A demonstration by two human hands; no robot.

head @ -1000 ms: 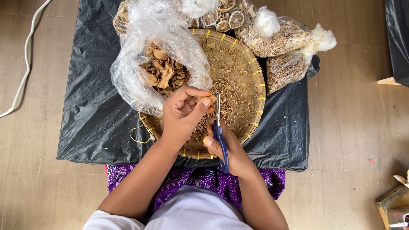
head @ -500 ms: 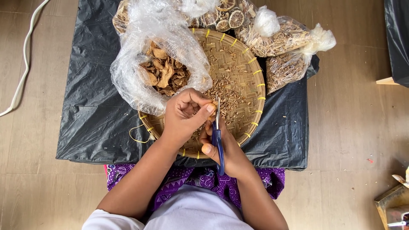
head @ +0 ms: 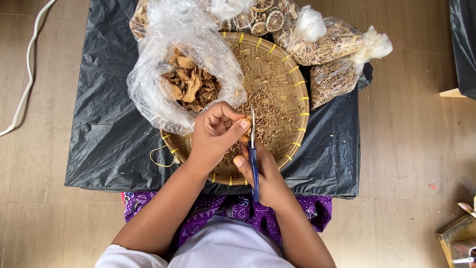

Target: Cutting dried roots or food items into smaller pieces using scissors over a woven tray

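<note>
**Head view: snipping dried root over a woven tray**

Head camera looks straight down on a round woven tray (head: 277, 74) with yellow ties along its rim, resting on a black plastic sheet (head: 99, 129) spread over a wooden floor (head: 406, 149). The left hand (head: 215, 134) is curled over the near middle of the tray, its fingers (head: 244, 124) pinched narrow on a small dried piece (head: 246, 132), mostly hidden by the fingertips. The right hand (head: 267, 178) is closed around the blue handles of the scissors (head: 254, 159), whose blades point away from the person and stand just beside the pinched piece; whether the blades are parted cannot be told from here.

A scatter of cut bits (head: 265, 111) lies on the tray's middle, beyond the blade tips. An open clear bag of dried root chunks (head: 191, 84) slumps over the tray's left side. Past the far rim sit dried citrus slices (head: 265, 20), and two tied bags of pale chips (head: 332, 59) lie off the far right rim on the sheet.

The piece looks light, hard and brittle, likely to snap or spring away under the blades, so a firm pinch close behind the cutting line should suit it. The scissors seem stiff and light, best held by the handle loops. A purple patterned cloth (head: 292, 208) covers the person's lap at the sheet's near edge.
</note>
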